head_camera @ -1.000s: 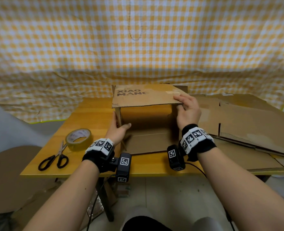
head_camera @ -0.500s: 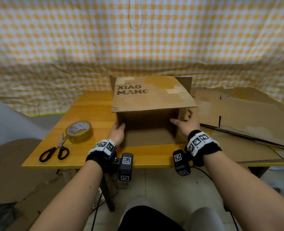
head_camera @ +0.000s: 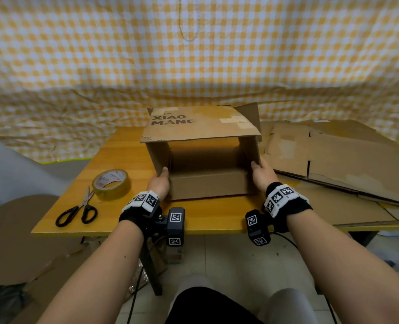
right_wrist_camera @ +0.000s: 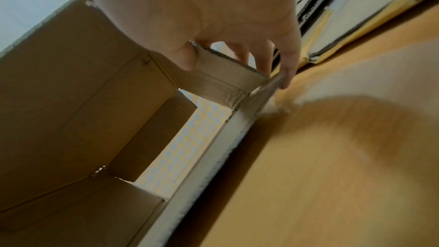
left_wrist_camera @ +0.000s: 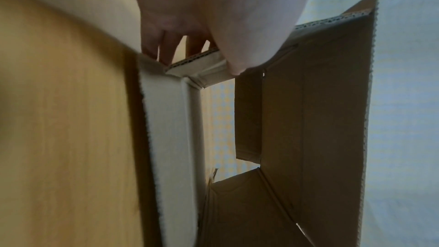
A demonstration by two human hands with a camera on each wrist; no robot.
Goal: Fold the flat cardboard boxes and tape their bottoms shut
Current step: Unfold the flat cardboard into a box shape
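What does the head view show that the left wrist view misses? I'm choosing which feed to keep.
Head view only: the tape roll, scissors, flat cardboard stack, the right hand and the box's XIAO MANG print. Left wrist only: checked cloth visible through the box's open far end. Both: the left hand gripping the cardboard box at its side flap, on the wooden table.
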